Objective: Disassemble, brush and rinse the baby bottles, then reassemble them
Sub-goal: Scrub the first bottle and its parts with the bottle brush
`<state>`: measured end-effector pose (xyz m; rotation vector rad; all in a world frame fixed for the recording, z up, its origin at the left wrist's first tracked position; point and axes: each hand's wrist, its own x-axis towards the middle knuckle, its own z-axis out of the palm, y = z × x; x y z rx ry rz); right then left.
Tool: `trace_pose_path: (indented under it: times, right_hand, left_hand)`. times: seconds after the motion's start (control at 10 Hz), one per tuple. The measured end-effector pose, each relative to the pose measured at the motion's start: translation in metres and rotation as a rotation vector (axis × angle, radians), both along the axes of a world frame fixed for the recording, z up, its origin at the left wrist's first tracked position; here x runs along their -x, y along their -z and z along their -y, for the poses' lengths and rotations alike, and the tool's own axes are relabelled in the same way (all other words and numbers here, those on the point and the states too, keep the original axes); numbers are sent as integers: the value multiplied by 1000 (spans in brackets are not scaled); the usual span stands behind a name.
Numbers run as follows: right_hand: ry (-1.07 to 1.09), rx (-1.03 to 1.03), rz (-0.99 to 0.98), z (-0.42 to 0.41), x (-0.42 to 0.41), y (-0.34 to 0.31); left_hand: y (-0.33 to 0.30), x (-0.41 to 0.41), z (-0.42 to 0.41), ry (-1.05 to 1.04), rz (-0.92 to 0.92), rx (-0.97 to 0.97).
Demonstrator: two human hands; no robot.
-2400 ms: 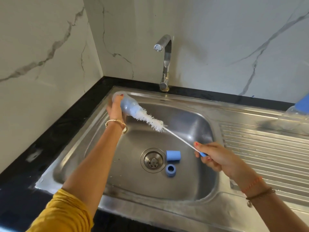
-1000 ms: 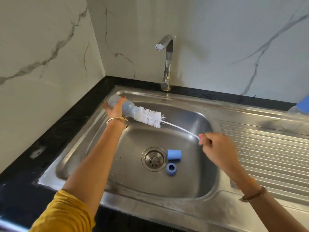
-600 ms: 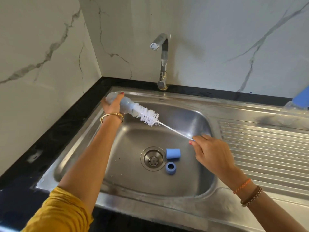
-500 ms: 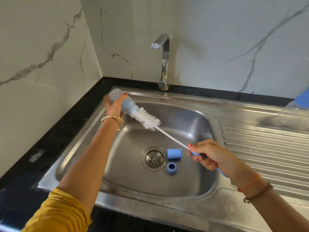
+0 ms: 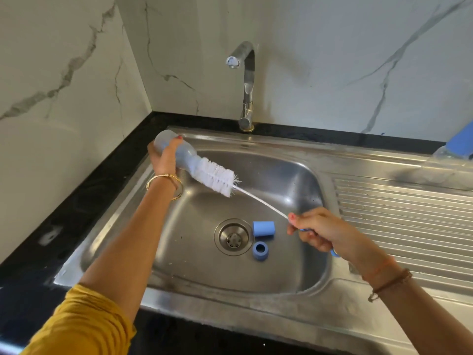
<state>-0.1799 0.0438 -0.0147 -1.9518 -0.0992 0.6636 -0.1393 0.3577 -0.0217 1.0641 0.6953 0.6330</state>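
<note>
My left hand [image 5: 163, 160] grips a pale blue-grey baby bottle [image 5: 184, 156], tilted with its mouth pointing right and down over the steel sink [image 5: 256, 283]. A white bottle brush [image 5: 217, 179] sticks out of the bottle's mouth, its tip inside the neck. My right hand [image 5: 320, 231] holds the brush's blue handle low at the right of the basin. On the basin floor beside the drain [image 5: 232, 237] lie a blue cap [image 5: 263, 228] on its side and a blue ring [image 5: 260, 250].
A chrome tap [image 5: 245, 83] stands behind the basin, no water running. A ribbed draining board [image 5: 399, 221] lies at the right, with another clear bottle with a blue top [image 5: 458, 149] at its far right edge. Black counter and marble walls surround the sink.
The brush has slid in and out of the bottle between frames; my right hand shifted along the handle. Bottle and left hand stay at the basin's back left. The cap and ring lie still.
</note>
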Motion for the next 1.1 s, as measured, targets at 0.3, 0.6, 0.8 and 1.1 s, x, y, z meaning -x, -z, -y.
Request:
trace_pose_path:
  times: [0.3,0.6,0.8,1.1]
  right_hand:
    - [-91,554,1162,5,0,13]
    - [-174,188,405,-4,10,4]
    - [-17,27,271,-9,4,1]
    - [-36,668,1045,-1,5,12]
  left_hand:
    - [-8,-7,0,-64,49,42]
    - [-10,-8,4,-94,-1,-33]
    - [-11,-8,6,-13,37,-47]
    - [-19,-9,6,-133,50,36]
